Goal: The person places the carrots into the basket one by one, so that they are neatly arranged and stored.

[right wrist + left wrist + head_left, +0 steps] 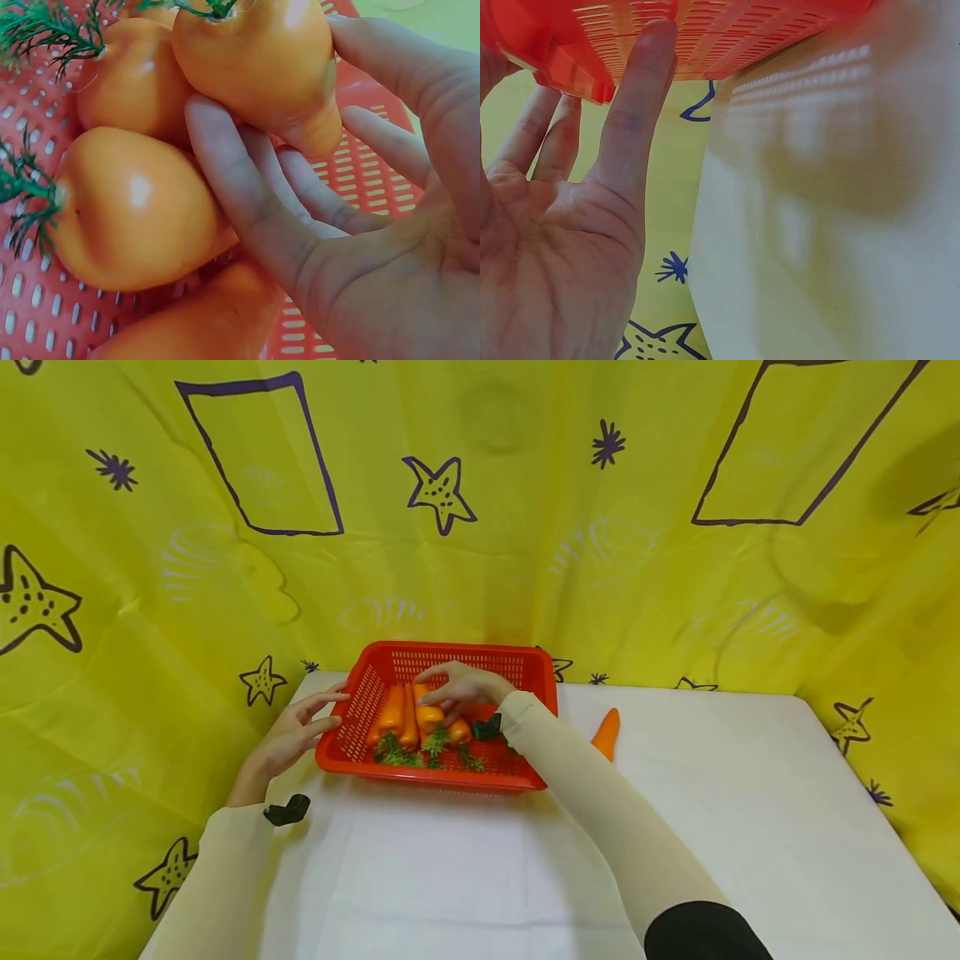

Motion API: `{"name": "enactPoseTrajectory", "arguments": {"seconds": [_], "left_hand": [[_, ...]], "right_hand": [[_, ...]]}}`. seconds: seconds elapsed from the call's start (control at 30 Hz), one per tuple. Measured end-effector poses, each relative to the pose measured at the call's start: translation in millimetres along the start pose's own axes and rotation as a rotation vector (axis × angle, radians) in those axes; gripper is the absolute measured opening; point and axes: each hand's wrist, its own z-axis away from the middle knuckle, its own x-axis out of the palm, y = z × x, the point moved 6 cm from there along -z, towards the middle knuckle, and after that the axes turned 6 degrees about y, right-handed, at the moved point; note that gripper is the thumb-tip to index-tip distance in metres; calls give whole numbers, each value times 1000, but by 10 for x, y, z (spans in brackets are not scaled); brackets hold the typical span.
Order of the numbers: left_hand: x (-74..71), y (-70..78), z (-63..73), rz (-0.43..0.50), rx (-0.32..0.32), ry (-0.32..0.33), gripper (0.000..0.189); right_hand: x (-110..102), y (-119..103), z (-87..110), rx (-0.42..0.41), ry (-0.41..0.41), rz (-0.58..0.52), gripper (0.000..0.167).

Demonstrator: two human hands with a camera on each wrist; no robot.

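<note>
A red plastic basket (450, 780) holds several orange carrots (392, 710) with green leafy tops. Inside it, my right hand (468, 683) grips one carrot (255, 64), thumb on one side and fingers underneath; its leafy end points away from the palm. Two more plump carrots lie close by the index finger, one of them (139, 210) just below it. At the basket's left side, my left hand (288, 735) has its fingers extended against the rim. The left wrist view shows this hand's thumb (634, 105) stretched up along the slotted red wall.
Another orange carrot (607, 732) lies on the white tabletop (450, 877) right of the basket, partly behind the right forearm. A yellow curtain (495, 568) with starfish drawings hangs behind the table and down both sides.
</note>
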Motion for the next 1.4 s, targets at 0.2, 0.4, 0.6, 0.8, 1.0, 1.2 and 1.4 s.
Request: {"name": "enactPoseTrajectory", "arguments": {"seconds": [0.2,0.4,0.6,0.8,1.0,1.2,1.4], "left_hand": [[14,17,9,3,6,0,44],[26,24,29,4,9,-2,44],[28,16,24,-7,6,-2,44],[25,12,23,-19,7,-4,44],[34,27,23,-29,13,-10,45],[44,25,16,-32,11,-12,45],[31,16,23,-15,10,-1,44]], "right_hand": [[56,-28,-2,-23,-9,14,59],[124,-35,6,-47,-21,9,58],[147,-32,5,-45,-7,-5,58],[145,-10,-3,-42,5,-8,54],[141,-12,11,-42,12,-1,54],[93,-57,81,-44,1,36,58],[-34,-203,284,-73,11,136,64]]}}
